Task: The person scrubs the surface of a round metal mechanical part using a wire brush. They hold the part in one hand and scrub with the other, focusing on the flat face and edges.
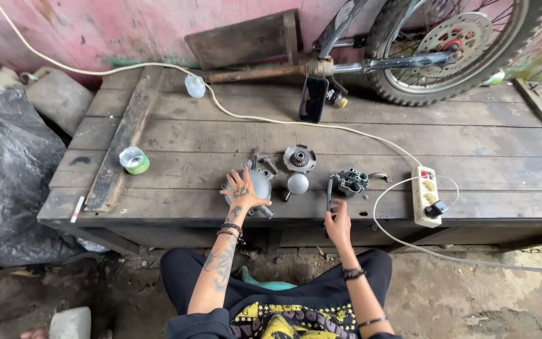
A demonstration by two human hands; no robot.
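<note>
**Steady the cover, take up the tool**

Far to the left of the left hand stands a green-rimmed cup [134, 160] on the wooden platform [484, 150]. The left hand [243, 191] lies spread, fingers open, flat on a round grey engine cover [255, 186], pressing rather than gripping it. It would do well to keep that palm centred, so the cover does not rock on the planks.

Just right of that hand lie a toothed round part [300, 158] and a small domed cap [297, 184], close enough to be knocked; best leave them apart.

The right hand [337, 223], at the platform's near edge, closes its fingers on a slim dark tool [329, 193]; how firmly, I cannot tell. Just beyond it sits a grey cast part [350, 181]. Right of that hand lies a white power strip [426, 195], whose cord loops near, so the wrist should stay clear of it.
</note>
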